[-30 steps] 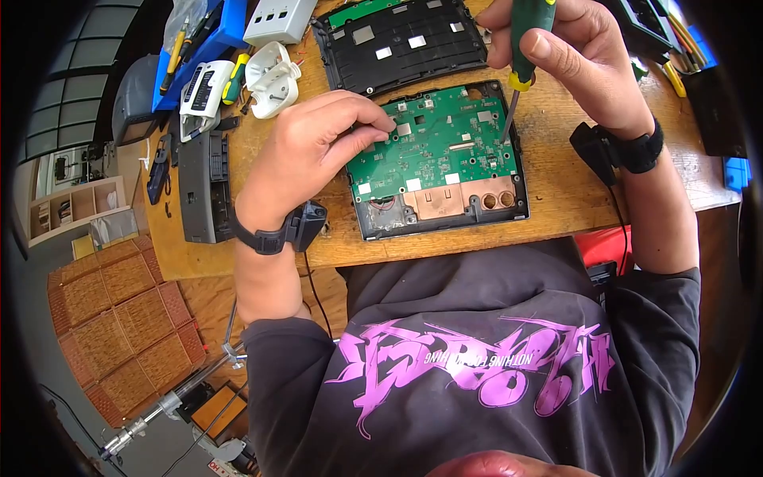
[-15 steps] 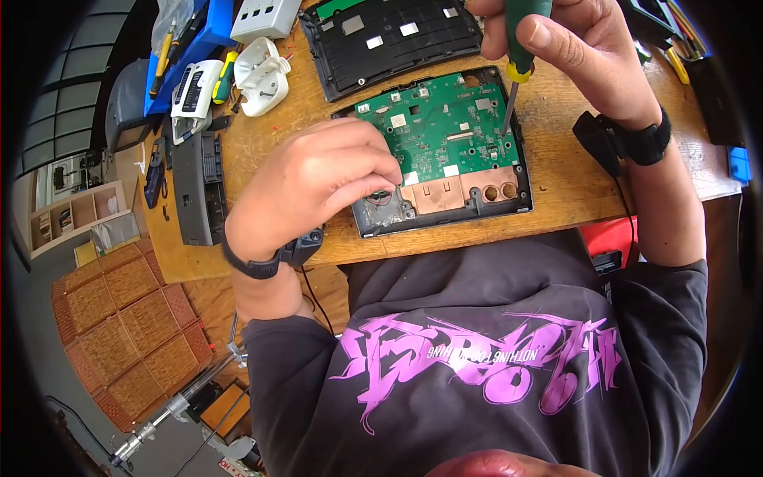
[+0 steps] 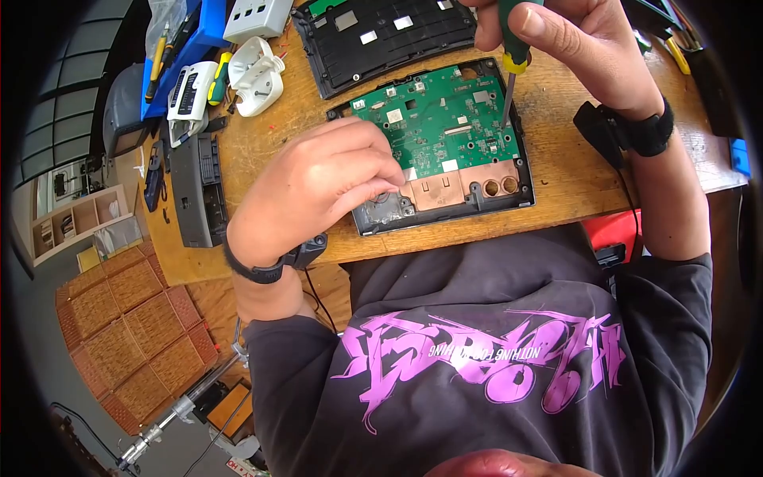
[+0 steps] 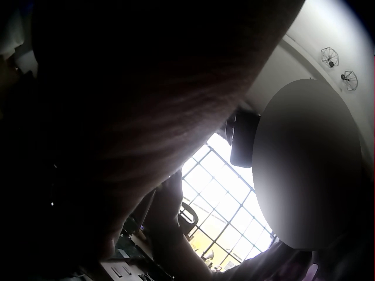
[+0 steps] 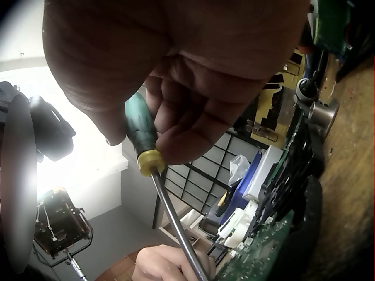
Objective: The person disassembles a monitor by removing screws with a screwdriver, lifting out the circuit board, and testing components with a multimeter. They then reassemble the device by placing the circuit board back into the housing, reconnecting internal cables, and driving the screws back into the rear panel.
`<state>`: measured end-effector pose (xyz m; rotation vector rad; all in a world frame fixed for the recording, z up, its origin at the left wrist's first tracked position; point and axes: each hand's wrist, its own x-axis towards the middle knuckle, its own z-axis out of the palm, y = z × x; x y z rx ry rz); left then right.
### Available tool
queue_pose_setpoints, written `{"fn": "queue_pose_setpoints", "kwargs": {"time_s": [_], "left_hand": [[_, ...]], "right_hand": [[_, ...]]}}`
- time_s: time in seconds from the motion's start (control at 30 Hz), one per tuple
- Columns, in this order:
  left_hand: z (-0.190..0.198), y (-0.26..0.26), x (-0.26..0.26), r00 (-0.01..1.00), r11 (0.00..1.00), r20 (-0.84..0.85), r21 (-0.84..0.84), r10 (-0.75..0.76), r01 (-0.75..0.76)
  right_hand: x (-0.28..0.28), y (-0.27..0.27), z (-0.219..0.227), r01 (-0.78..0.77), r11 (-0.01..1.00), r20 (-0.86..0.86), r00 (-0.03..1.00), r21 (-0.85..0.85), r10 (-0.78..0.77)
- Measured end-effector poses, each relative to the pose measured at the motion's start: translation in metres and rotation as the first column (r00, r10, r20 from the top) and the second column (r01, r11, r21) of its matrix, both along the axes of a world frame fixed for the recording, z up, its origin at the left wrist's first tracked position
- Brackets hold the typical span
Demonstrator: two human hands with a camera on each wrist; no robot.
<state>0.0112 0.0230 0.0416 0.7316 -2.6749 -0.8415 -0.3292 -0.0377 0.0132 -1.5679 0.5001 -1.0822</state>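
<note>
In the head view my right hand [image 3: 568, 36] grips the green and yellow screwdriver [image 3: 515, 44] upright by its handle. The metal shaft [image 5: 174, 219] runs down to the right part of a green circuit board [image 3: 433, 131]. This board lies in a black plastic housing [image 3: 445, 222], above a copper-coloured plate [image 3: 433, 195]. My left hand [image 3: 330, 171] lies over the housing's left side, fingers bent and thumb close to the index finger. Those fingertips are right at the board's lower left corner and the copper plate; I cannot tell whether they pinch something.
Behind the housing lies a black cover [image 3: 381, 44] with silver pads. To the left are a grey-black casing [image 3: 199, 191], an open white plastic shell [image 3: 258, 78], a second yellow-green handled tool [image 3: 219, 78] and a blue bin [image 3: 179, 60]. The wooden table's front edge [image 3: 318, 266] is near my body.
My left hand has moved from the board's upper left area down to its lower left corner by the copper plate. The screwdriver stays upright at the board's right part.
</note>
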Motion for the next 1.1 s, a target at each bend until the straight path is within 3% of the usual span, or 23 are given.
{"fn": "queue_pose_setpoints", "kwargs": {"time_s": [0.57, 0.87, 0.97, 1.07, 1.1], "left_hand": [[-0.003, -0.002, 0.0, 1.0, 1.0, -0.006, 0.013, 0.026, -0.026], [0.001, 0.001, -0.001, 1.0, 0.999, 0.014, -0.043, 0.017, -0.016], [0.003, 0.002, -0.001, 1.0, 0.998, 0.026, -0.065, 0.008, -0.006], [0.004, 0.004, -0.003, 0.999, 0.994, 0.024, -0.105, 0.03, -0.027], [0.003, 0.004, -0.003, 1.0, 0.992, 0.012, -0.121, 0.027, -0.025]], "right_hand": [[0.001, 0.001, 0.001, -0.028, 1.0, 0.022, 0.999, 0.007, 0.028], [0.001, 0.003, 0.002, 0.009, 0.999, -0.037, 0.999, 0.033, -0.008], [0.003, 0.001, -0.002, -0.048, 0.998, 0.085, 0.995, 0.036, 0.045], [0.002, 0.007, 0.006, 0.001, 0.997, -0.015, 1.0, 0.071, 0.0], [0.003, 0.003, -0.002, -0.02, 0.997, 0.034, 0.999, 0.075, 0.018]]}}
